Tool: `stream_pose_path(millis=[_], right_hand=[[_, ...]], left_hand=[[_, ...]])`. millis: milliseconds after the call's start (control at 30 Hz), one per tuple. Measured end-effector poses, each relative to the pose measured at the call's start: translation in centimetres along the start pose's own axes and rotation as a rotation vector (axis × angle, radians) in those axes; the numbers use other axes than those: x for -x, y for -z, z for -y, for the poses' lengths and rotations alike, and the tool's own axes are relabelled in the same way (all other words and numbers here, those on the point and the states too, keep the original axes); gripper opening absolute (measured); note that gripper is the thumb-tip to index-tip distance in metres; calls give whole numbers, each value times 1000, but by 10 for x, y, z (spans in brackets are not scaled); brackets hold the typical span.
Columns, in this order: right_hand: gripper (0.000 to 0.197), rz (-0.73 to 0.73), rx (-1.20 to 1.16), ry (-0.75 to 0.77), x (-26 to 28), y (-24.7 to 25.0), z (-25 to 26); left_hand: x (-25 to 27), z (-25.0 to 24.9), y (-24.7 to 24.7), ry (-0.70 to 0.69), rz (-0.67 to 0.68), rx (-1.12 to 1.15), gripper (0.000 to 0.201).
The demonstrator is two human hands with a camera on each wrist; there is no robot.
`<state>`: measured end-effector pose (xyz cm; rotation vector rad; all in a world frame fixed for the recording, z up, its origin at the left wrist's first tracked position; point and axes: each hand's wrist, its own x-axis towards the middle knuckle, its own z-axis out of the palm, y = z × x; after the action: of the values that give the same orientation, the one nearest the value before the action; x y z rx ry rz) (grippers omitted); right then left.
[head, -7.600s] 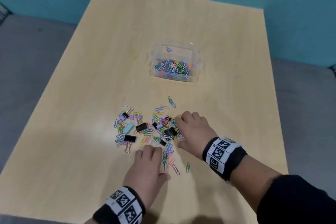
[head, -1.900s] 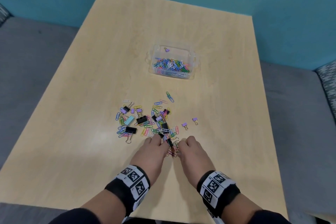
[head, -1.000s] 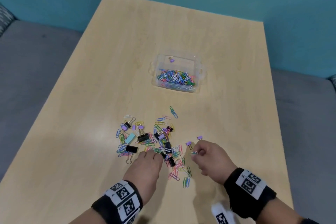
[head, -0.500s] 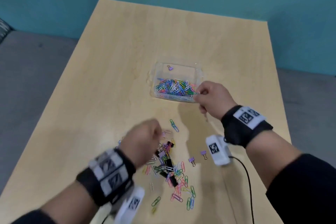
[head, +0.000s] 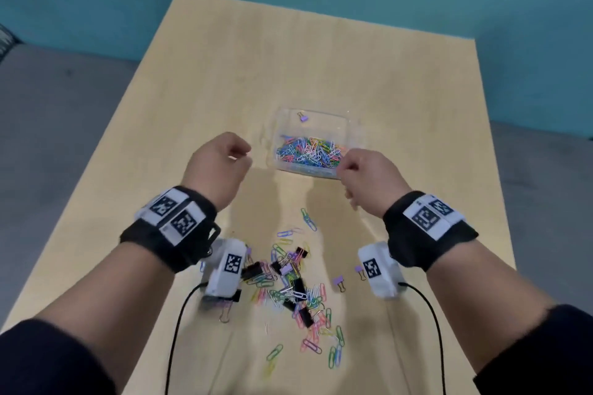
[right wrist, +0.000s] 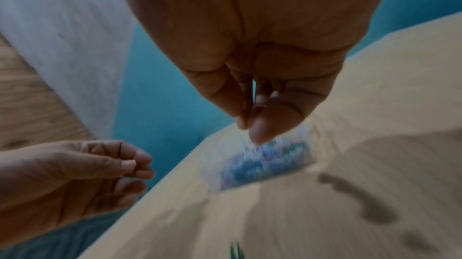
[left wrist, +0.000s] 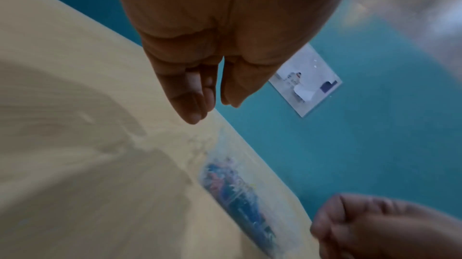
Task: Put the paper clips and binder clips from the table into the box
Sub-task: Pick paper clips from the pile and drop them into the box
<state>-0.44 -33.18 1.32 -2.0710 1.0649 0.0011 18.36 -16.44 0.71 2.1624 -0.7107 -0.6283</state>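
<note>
A clear plastic box [head: 351, 125] on the table holds a heap of coloured paper clips [head: 309, 152] and one purple binder clip [head: 303, 117]. My left hand [head: 242, 155] hangs just left of the box, its thumb and curled fingers pinching something thin like a paper clip. Over the box's near right corner, my right hand [head: 345, 167] has thumb and fingertip pressed together [right wrist: 247, 127]; blur hides what it pinches. Nearer me lies the loose pile of paper clips and black binder clips [head: 295, 285]. The box [left wrist: 240, 190] is blurred in the left wrist view.
Two small purple binder clips [head: 338, 282] lie right of the pile. Stray paper clips [head: 333, 356] reach toward the near edge. The wooden table [head: 401, 90] ends at a teal wall behind, with grey floor on both sides. Cables hang from both wrist cameras.
Both hands left the pile. The right hand rose first to the box's near right corner; the left hand has since lifted to the box's left side.
</note>
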Motion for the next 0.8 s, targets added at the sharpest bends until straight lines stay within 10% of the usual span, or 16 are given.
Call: stream_pose_path(millis=[100, 433, 800], right_hand=[[26, 239, 219, -3, 27, -29, -11], [30, 348, 485, 129, 50, -96, 26], [32, 323, 668, 291, 87, -121, 25]], left_hand=[[45, 34, 19, 103, -27, -30, 11], [127, 91, 30, 204, -80, -167, 9], [205, 76, -28, -339, 271, -565, 10]])
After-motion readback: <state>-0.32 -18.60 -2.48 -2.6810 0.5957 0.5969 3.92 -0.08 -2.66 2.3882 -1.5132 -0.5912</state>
